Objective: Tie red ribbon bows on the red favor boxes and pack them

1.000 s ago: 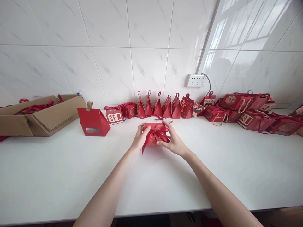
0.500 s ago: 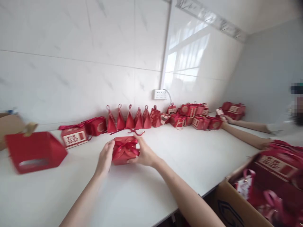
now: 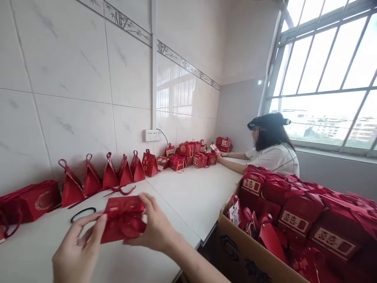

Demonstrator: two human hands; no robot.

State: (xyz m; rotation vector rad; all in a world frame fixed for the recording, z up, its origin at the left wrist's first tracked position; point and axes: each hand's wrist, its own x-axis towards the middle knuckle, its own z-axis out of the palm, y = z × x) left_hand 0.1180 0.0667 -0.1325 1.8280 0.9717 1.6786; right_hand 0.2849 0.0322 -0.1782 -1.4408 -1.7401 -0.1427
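A red gift box with a ribbon bow on its face is held above the white table, between my two hands. At its left edge, my left hand pinches it with thumb and fingers. My right hand grips the opposite side, fingers over the top corner and thumb below. Just behind the box lie a loose red ribbon and a black loop. Farther back, several red triangular boxes with loop handles stand in a row by the wall.
At the right, a cardboard carton is filled with red gift boxes. Several more red boxes are piled at the table's far end, where a co-worker reaches over the white table. A wall socket is behind.
The view has swung right, bringing the window and carton more fully into sight. The red gift box remains between both hands and appears closer and more tilted.
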